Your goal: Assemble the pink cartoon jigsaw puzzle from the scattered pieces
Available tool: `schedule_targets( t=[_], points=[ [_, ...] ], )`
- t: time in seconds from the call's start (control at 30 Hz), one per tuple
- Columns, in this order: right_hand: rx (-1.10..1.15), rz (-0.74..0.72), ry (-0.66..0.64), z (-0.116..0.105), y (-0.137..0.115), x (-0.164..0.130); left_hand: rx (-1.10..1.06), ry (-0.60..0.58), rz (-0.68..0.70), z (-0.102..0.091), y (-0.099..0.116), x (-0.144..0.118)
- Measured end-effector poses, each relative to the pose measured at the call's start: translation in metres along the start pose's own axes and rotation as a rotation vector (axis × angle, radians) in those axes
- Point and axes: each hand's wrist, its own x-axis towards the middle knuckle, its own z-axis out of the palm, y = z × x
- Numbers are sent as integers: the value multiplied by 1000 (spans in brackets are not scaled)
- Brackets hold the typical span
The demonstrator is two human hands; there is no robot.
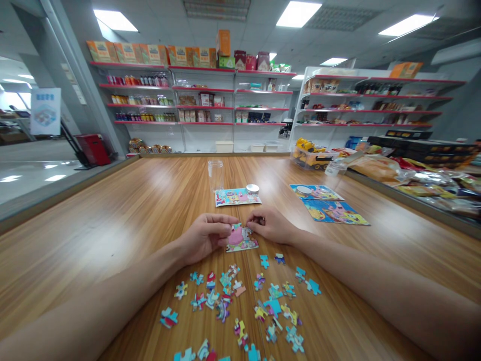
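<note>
Brown wood grain, with a soft sheen, covers the table (158, 185) in the head view. The puzzle (237, 239), a flat joined patch of printed pieces with a pink figure, lies between the two hands, its top edge knobbed and its lower edge straight. The left hand (206, 238) is at its left side, covering part of it, thumb and fingers set narrowly; whether they pinch a piece I cannot tell. The right hand (271, 224) is at its upper right corner, fingers curled in, thumb and forefinger close together; I cannot tell whether anything is between them.

Loose pieces (273, 307), mostly blue with knobs and notches, lie scattered between the forearms. Beyond the hands, a clear, ribbed jar (216, 176) stands just behind a glossy printed card (236, 197), which bears a round silvery lid (252, 189). To the right are two blue pictures (335, 212), another lid on the farther one. Farther back are a clear tub (308, 159) of yellow toys, crinkled packets (379, 168) and red-edged shelves (203, 90).
</note>
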Motion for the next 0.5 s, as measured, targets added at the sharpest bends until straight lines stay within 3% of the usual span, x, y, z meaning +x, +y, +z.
schedule_targets(
  t=[0.13, 0.5],
  points=[
    [19, 2, -1, 0, 0, 0, -259, 69, -83, -4, 3, 3],
    [-3, 3, -2, -1, -2, 1, -381, 18, -22, -8, 4, 3]
  ],
)
